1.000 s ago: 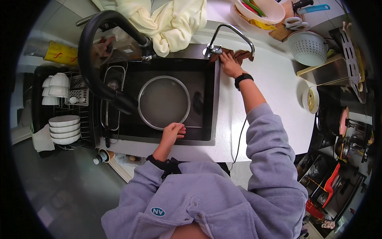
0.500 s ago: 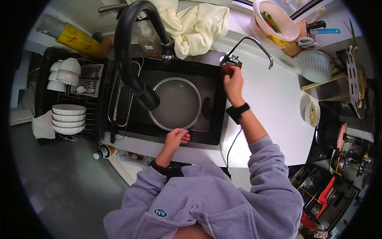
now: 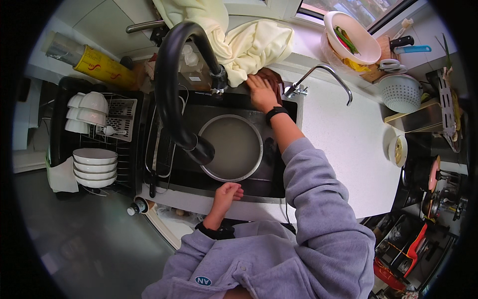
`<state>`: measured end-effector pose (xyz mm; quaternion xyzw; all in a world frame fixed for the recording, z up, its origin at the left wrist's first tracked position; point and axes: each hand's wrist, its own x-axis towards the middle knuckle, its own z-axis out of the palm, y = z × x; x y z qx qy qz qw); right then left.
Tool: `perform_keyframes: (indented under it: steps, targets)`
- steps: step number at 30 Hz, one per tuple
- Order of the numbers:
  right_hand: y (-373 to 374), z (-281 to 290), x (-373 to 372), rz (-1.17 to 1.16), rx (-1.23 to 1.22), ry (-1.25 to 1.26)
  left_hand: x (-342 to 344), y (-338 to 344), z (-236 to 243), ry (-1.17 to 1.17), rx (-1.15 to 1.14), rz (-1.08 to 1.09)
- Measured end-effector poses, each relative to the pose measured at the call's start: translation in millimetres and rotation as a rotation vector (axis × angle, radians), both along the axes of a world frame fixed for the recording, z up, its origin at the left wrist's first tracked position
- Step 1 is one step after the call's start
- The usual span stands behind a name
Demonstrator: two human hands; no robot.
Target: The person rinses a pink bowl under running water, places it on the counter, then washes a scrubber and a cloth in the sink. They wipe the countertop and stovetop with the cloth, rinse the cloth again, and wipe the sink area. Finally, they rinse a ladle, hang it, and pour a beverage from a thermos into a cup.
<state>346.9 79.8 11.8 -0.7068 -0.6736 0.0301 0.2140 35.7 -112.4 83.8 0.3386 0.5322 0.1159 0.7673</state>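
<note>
Cloth (image 3: 273,78) under spread right hand (image 3: 263,94) | left hand (image 3: 226,199) half-curled, seemingly empty | teal badge (image 3: 203,281) lettered

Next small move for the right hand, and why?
I'd probably wipe the brown cloth leftward along the sink's back ledge: the right hand is spread against it beside the chrome faucet, and the ledge runs on toward the black faucet.

The cloth (image 3: 273,78) is brown; the sink (image 3: 265,188) and tall tap (image 3: 167,94) are black, the small tap (image 3: 326,67) silver. The basin (image 3: 261,149) is silver-rimmed, its water (image 3: 231,144) cloudy grey. The towel (image 3: 261,42) is cream, the sleeve (image 3: 318,192) lavender-grey, the counter (image 3: 343,149) white, the colander (image 3: 400,93) pale grey with dark dots.
</note>
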Motion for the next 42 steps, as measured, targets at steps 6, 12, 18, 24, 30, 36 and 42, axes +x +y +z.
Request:
perform_keyframes:
  steps: [6, 12, 18, 24, 30, 36, 42]
  targets:
    - [-25.6, -7.0, 34.8, -0.227, 0.049, 0.02, -3.5, 14.5, 2.6, 0.026, 0.096, 0.016]
    - [-22.8, 7.4, 0.3, 0.189, 0.018, 0.047, 7.3, 7.1, -4.9, 0.039, 0.024, 0.026]
    - [-18.6, 13.8, -21.9, 0.079, -0.097, 0.002, 19.1, -7.7, -3.5, 0.048, 0.128, -0.078]
    - [-85.5, 26.1, 44.9, -0.053, -0.129, 0.021, 9.9, -6.2, 2.3, 0.058, 0.158, -0.031]
    - [-163.1, 65.8, 105.5, -0.683, 0.031, 0.559, 6.2, -10.7, 6.0, 0.04, 0.181, 0.012]
    - [-166.5, 46.6, 125.4, -0.438, 0.163, 0.54, 16.2, -20.7, 10.5, 0.081, 0.171, -0.015]
    - [-192.0, -2.1, 67.8, -0.108, -0.166, 0.094, 33.3, -47.2, 11.2, 0.075, 0.218, -0.039]
